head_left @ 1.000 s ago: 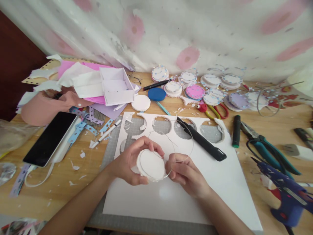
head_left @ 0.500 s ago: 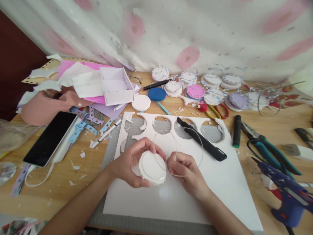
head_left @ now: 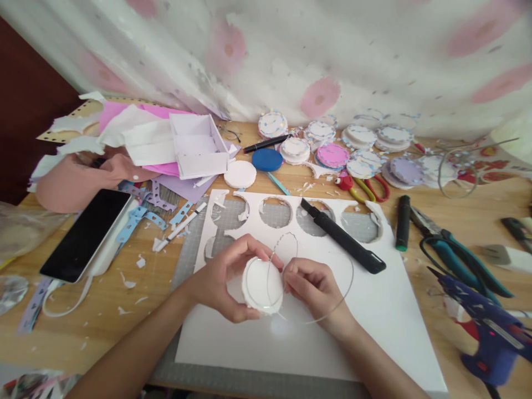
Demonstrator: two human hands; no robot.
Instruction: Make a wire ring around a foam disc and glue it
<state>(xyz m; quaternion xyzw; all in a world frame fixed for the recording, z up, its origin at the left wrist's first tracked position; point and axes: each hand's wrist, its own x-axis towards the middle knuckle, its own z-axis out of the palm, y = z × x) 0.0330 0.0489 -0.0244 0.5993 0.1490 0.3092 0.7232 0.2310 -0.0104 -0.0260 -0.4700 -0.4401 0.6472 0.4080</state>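
Note:
A small white disc point(head_left: 260, 287) with a rough, crumbly edge is gripped by the rim in my left hand point(head_left: 233, 277), thumb below and fingers above. Thin silvery wire point(head_left: 351, 285) loops across the disc's face and out to the right. My right hand point(head_left: 311, 285) pinches the wire beside the disc's right edge. Beneath both hands lies a white foam board point(head_left: 316, 349), with round holes cut along its far side. A black utility knife point(head_left: 344, 238) rests on the board beyond my right hand.
Pliers point(head_left: 453, 249), a green-capped marker point(head_left: 402, 221) and a blue glue gun point(head_left: 482, 332) lie at the right. Decorated discs point(head_left: 332, 155) line the back. At the left are a phone point(head_left: 87, 235), an open white box point(head_left: 199, 149) and paper scraps.
The wire loops have shifted: one now stands higher above the disc, and the right one swings farther right and lower. The disc has moved slightly right in my left hand.

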